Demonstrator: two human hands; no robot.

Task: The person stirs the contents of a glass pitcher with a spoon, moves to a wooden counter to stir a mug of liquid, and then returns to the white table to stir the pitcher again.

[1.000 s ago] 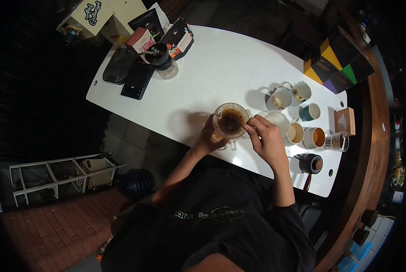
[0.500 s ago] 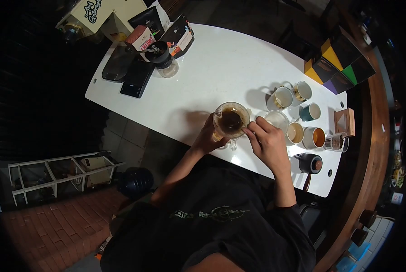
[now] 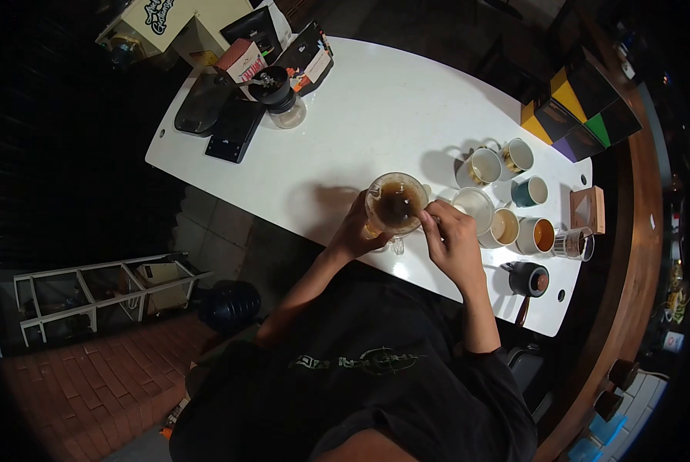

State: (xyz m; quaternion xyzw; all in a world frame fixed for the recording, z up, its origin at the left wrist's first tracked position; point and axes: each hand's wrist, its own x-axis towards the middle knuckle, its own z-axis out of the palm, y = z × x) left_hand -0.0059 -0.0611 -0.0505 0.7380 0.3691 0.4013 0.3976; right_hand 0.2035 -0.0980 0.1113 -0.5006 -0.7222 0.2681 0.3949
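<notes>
A clear glass vessel (image 3: 375, 187) with brown liquid, which looks like coffee, is held above the near edge of the white table (image 3: 345, 115). My left hand (image 3: 354, 231) wraps round its left side. A clear handle-like part (image 3: 397, 246) shows below it. At the right rim my right hand (image 3: 454, 235) is closed in a pinch; what lies between the fingertips is hidden. Just right of that hand stand a clear round container (image 3: 473, 202) and a cup with pale brown contents (image 3: 504, 226).
Several cups, among them a teal one (image 3: 524, 192), stand at the right beside a dark handled pot (image 3: 520, 277). A coffee grinder (image 3: 283, 108) and a black scale (image 3: 233, 131) sit at the far left. Behind the cups is a coloured box (image 3: 576, 108).
The liquid's surface looks lighter brown and wider than before. My right hand has shifted slightly at the rim; my left hand keeps its hold. The whole view has moved a little.
</notes>
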